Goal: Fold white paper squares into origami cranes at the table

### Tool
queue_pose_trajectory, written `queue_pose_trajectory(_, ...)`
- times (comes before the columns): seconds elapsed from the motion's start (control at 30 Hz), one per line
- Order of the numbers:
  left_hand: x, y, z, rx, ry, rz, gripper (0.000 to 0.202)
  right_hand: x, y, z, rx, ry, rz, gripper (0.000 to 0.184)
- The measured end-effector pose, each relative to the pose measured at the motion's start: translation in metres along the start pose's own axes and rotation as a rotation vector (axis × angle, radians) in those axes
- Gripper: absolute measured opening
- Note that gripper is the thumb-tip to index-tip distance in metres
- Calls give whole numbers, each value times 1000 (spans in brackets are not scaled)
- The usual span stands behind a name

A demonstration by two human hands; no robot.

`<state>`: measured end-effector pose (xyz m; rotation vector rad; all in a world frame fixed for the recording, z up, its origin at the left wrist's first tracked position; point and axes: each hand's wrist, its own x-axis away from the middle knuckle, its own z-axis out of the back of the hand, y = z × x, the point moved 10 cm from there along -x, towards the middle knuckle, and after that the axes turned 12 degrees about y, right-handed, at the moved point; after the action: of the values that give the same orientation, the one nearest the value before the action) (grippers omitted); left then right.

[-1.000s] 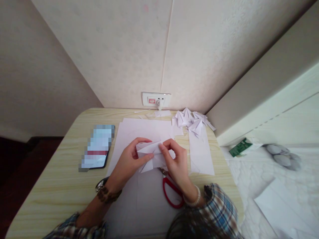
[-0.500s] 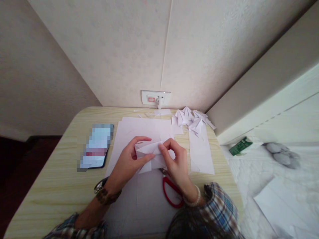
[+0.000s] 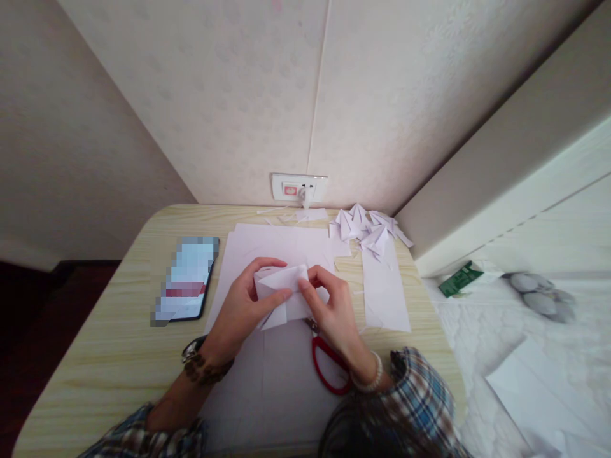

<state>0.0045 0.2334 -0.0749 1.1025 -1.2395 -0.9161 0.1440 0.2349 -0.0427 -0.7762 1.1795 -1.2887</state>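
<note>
A partly folded white paper piece [image 3: 281,294] is held above the wooden table [image 3: 109,356], over large white sheets [image 3: 277,381]. My left hand [image 3: 241,312] pinches its left side, thumb on top and fingers curled behind. My right hand [image 3: 334,312] pinches its right side with thumb and forefinger. Both hands are closed on the paper. Red-handled scissors [image 3: 324,369] lie on the sheets just under my right wrist.
A phone [image 3: 186,287] lies left of the sheets. A pile of folded paper triangles [image 3: 365,230] sits at the table's back right, with a paper strip [image 3: 384,292] below it. A wall socket [image 3: 299,187] is behind. A bed with a green box [image 3: 461,278] lies to the right.
Both hands have drawn slightly closer together on the paper, and the folded piece now looks narrower and more bunched. The view shifted a little.
</note>
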Motion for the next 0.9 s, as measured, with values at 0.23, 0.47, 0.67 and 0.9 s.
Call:
queue_pose_trajectory(0.23, -2, 1, -1, -6, -1, -29, 44, -1, -5, 3, 22, 34, 65, 29)
queue_pose_trajectory(0.47, 0, 4, -4, -33, -6, -44, 40, 1, -6, 3, 44, 42, 101, 29)
queue_pose_trajectory(0.67, -1, 5, 1, -102, 23, -72, 40, 0, -1, 1, 1, 21, 34, 29)
queue_pose_trajectory(0.9, 1, 10, -2, -189, -20, -81, 42, -1, 4, 4, -56, 44, -54, 28)
